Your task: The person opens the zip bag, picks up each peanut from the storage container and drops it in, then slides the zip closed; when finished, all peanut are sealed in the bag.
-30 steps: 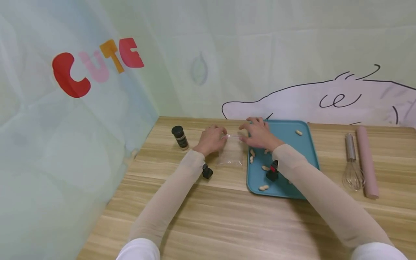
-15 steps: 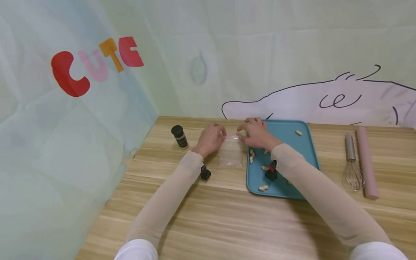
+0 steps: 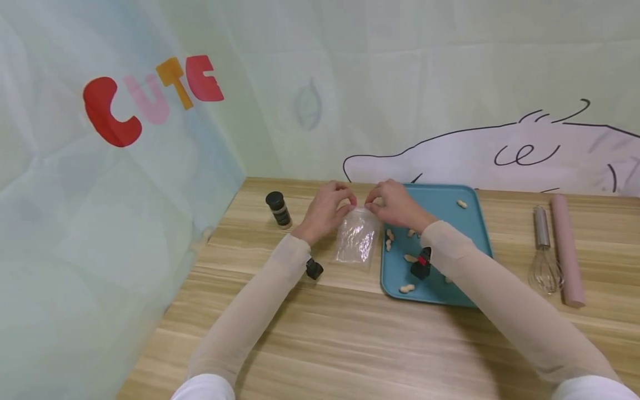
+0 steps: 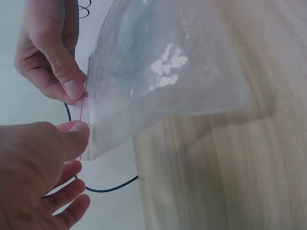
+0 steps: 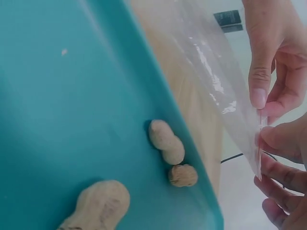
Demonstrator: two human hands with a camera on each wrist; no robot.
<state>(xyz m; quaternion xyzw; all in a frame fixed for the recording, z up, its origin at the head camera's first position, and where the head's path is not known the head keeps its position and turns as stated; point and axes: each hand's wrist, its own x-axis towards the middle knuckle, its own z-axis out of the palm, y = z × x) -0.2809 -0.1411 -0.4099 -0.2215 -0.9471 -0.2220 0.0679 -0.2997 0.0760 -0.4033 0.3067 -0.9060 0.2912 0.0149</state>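
A clear zip bag [image 3: 358, 239] hangs by its top edge between both hands, raised at the zip end. My left hand [image 3: 327, 210] pinches the zip strip between thumb and index finger; in the left wrist view its other fingers [image 4: 67, 196] curl loosely below. Close beside it, my right hand [image 3: 397, 204] pinches the same strip near the left thumb. The right wrist view has the bag [image 5: 211, 72] slanting beside the blue tray [image 5: 144, 52]. Several peanuts in their shells [image 3: 407, 289] lie on that tray, under and around the right wrist.
To the left stands a black-capped seasoning jar [image 3: 278, 210]. On the right lie a whisk [image 3: 544, 250] and a pink rolling pin [image 3: 567, 250], side by side on the wooden table [image 3: 320, 333]. A printed cloth backdrop [image 3: 310, 100] borders the table's back and left.
The bag has come up from the table at its zip end and now shines with creases. Both hands have drawn closer together, and the right thumb and finger have closed on the strip.
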